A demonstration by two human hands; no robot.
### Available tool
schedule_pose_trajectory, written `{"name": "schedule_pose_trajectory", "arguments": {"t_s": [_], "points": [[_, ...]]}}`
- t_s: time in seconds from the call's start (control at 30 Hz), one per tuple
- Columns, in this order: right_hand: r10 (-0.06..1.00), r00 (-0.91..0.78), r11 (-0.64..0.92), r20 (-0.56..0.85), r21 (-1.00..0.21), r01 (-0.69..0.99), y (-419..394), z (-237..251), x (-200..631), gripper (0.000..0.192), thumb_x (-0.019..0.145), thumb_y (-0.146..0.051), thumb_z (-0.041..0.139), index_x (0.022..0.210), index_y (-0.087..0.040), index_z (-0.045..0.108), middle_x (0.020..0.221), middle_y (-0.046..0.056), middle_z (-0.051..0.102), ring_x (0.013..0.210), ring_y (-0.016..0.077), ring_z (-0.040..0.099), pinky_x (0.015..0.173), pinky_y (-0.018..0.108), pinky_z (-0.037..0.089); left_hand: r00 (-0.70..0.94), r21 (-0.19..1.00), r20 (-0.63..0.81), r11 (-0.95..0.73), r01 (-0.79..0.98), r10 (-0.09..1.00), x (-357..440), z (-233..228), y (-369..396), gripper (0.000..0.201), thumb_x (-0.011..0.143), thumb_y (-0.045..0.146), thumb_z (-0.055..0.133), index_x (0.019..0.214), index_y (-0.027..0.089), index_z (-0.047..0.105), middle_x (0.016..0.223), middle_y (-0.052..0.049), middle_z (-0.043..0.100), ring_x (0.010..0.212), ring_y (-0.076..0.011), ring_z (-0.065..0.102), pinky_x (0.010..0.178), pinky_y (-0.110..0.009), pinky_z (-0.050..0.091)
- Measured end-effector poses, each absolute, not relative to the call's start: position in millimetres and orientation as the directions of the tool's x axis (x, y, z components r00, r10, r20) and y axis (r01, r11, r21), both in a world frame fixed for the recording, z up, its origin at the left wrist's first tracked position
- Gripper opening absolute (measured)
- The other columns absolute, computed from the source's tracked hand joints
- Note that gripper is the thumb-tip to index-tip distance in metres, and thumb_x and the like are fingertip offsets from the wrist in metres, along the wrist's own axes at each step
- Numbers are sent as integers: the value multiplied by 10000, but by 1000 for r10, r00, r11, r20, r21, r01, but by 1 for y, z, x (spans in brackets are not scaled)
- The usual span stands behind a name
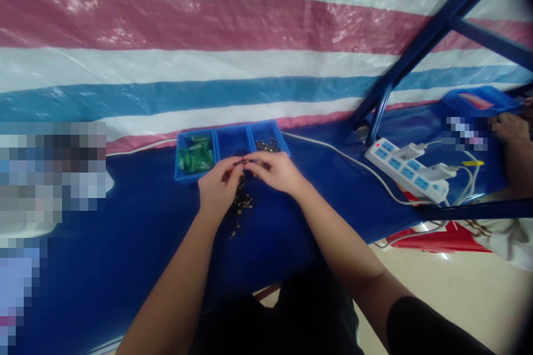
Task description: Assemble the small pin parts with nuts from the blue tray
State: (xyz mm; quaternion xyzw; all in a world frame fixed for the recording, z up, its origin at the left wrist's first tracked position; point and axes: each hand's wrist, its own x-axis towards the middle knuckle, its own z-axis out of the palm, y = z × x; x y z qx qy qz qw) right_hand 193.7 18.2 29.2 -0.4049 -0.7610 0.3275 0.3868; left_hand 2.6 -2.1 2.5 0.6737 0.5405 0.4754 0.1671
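Note:
My left hand and my right hand meet in front of a blue three-part bin. Both are closed, fingertips pinched together around a small dark piece too small to name. Below them a pile of small brass-coloured metal parts lies on the blue tabletop. The bin's left compartment holds green pieces. More small metal parts sit in its right compartment, partly hidden behind my right hand. The middle compartment shows its blue floor, its front covered by my fingers.
A white power strip with plugs and cables lies to the right, near a blue metal frame. Another person's hand is at the far right, by a blue tray. A striped sheet hangs behind the table.

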Motion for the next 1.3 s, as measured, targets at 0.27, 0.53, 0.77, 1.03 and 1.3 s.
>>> {"name": "schedule_pose_trajectory", "arguments": {"t_s": [0.27,0.53,0.77,1.03,1.3], "points": [[861,-368,480,352,-801,357,17,31,193,311,957,-393,659,1177,-192,748,749,8,736,636,111,644,685,237,527,-20,726,472,-376,576,882,1,-3,0,189,938,310,619,1057,217,733,840,-9,756,668,-122,696,688,-236,549],[842,-350,525,410,-772,359,15,32,191,313,946,-393,674,1175,-198,761,695,-11,686,584,93,568,641,220,485,18,719,477,-402,566,879,4,3,-3,191,952,277,577,1046,198,723,712,15,709,564,-99,641,621,-215,520],[844,-323,528,428,-767,363,15,31,191,302,952,-424,656,1129,-206,767,711,-8,670,593,91,550,653,222,488,46,727,454,-400,558,890,4,1,-3,208,966,286,545,1066,191,701,703,14,690,571,-107,644,621,-220,522],[834,-324,544,446,-763,349,14,33,191,267,940,-412,670,1078,-204,768,735,-3,685,622,102,581,651,239,497,73,754,436,-409,514,897,4,1,-3,200,983,279,528,1068,199,690,720,11,678,571,-93,642,614,-203,523],[831,-63,487,553,-668,563,37,28,209,146,911,-328,701,971,-216,773,975,72,768,967,235,653,954,421,495,-9,818,362,-313,482,932,7,2,-4,272,975,343,560,1159,203,703,745,0,696,593,-94,657,626,-200,539]]}}
